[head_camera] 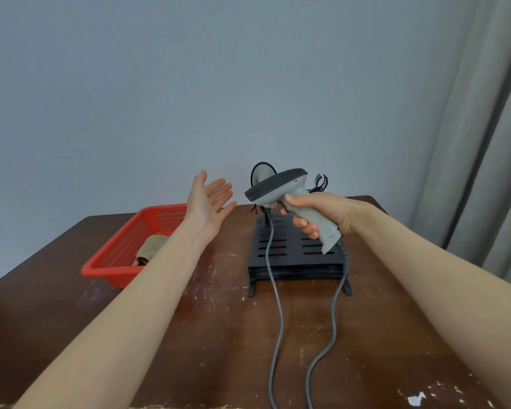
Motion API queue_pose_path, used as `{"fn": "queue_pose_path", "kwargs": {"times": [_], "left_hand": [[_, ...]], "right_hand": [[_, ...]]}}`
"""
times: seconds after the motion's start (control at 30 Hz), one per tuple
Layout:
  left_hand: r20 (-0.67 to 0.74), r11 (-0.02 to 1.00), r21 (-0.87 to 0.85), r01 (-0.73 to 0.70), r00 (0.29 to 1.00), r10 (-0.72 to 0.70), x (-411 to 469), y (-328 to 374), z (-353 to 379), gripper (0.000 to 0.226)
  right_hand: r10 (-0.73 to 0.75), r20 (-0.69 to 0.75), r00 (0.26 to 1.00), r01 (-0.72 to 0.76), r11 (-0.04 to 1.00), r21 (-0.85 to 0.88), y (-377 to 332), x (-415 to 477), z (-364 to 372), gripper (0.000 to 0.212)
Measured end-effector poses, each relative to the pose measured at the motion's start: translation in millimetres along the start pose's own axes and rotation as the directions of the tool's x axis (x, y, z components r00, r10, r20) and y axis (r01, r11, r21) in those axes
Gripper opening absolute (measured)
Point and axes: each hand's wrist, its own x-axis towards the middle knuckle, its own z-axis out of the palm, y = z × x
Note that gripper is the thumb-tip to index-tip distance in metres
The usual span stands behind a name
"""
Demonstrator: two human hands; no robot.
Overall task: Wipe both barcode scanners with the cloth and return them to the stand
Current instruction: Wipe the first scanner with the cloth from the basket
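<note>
My right hand [322, 211] grips the grey scanner [275, 183] above the stand [292, 261]. My left hand [208, 203] hangs splayed, holding nothing.

- The right hand [322, 212] grips a grey pistol-shaped barcode scanner [286, 196] above the black slotted metal stand [295, 255].
- The left hand [208, 206] hovers open-palmed beside it.
- A tan cloth [149, 249] lies in the red plastic basket [124, 255] on the scuffed brown wooden table [219, 335].

No legible text, label, brand or number appears on any surface. Small marks on the scanner [281, 190] head (too small to resolve) cannot be read.
</note>
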Motion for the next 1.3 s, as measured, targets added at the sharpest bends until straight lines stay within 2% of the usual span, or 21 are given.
{"fn": "queue_pose_path", "kwargs": {"times": [0.13,0.33,0.5,0.7,0.9,1.03,1.3], "left_hand": [[0.042,1.0,-0.016,-0.006,0.999,0.007,1.2,-3.7,-0.6,0.054],[0.136,0.998,-0.069,0.004,0.991,0.005,1.3,-13.4,2.1,0.07],[0.194,0.993,-0.113,0.024,0.981,-0.001,0.9,-18.9,4.3,0.082],[0.226,0.997,-0.079,0.015,0.974,0.003,1.0,-19.1,4.3,0.087],[0.229,0.999,-0.051,0.007,0.973,0.005,2.0,-18.5,0.7,0.088],[0.232,0.999,-0.04,0.002,0.973,0.008,1.9,-18.0,-0.2,0.087],[0.24,1.0,-0.03,0.005,0.971,0.003,2.6,-18.3,-0.8,0.088]], "right_hand": [[-0.004,-0.001,1.0,0.004,1.0,-0.026,-0.9,-1.6,1.5,0.041],[-0.034,-0.007,0.999,0.034,0.999,-0.04,-0.9,-3.6,0.6,0.07],[-0.041,0.014,0.999,0.042,0.996,-0.079,-4.9,-7.8,3.1,0.053],[-0.034,-0.023,0.999,0.031,0.991,-0.128,-6.5,-7.8,6.5,0.028],[-0.035,-0.001,0.999,0.034,0.986,-0.166,-7.3,-7.7,9.9,0.037],[-0.037,-0.007,0.999,0.036,0.986,-0.163,-7.3,-6.5,9.8,0.033],[-0.062,0.006,0.998,0.062,0.988,-0.138,-6.6,-5.5,12.1,0.048]]}}
